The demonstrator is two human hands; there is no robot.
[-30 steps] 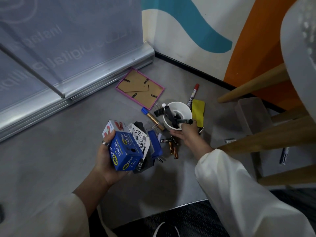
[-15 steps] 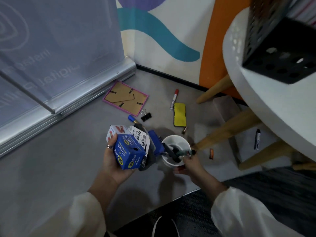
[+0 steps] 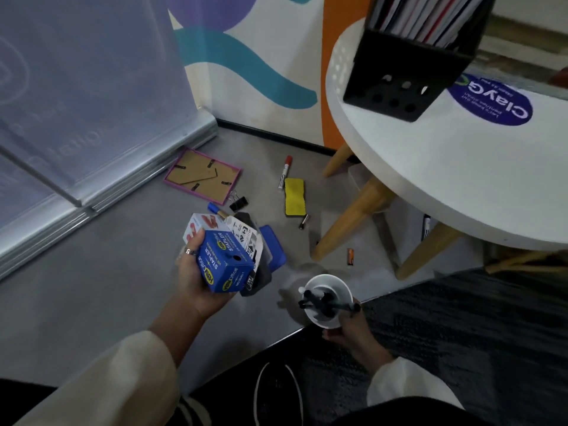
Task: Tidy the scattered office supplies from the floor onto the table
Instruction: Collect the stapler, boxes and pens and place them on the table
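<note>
My left hand (image 3: 193,281) grips a stack of small boxes, the blue stapler box (image 3: 222,264) on top, with a white-red box (image 3: 199,226) and a blue case (image 3: 272,247) behind it. My right hand (image 3: 349,332) holds a white cup (image 3: 327,299) from below, lifted off the floor, with black markers and clips standing in it. On the grey floor lie a pink picture frame (image 3: 203,176), a red-capped marker (image 3: 285,175), a yellow eraser (image 3: 295,196), a black binder clip (image 3: 238,202), a blue-capped pen (image 3: 216,210) and batteries (image 3: 350,256). The white round table (image 3: 445,179) stands at the right.
A black file holder (image 3: 405,78) with folders stands on the table beside a purple sticker (image 3: 491,99). Wooden table legs (image 3: 347,229) reach the floor near the batteries; a black marker (image 3: 426,226) lies under the table. A banner stand base (image 3: 101,179) runs along the left. Dark carpet lies at the lower right.
My right hand has lifted the white cup off the floor and drawn it toward me and to the right. My view has risen, bringing the table top into sight. The left hand keeps its boxes.
</note>
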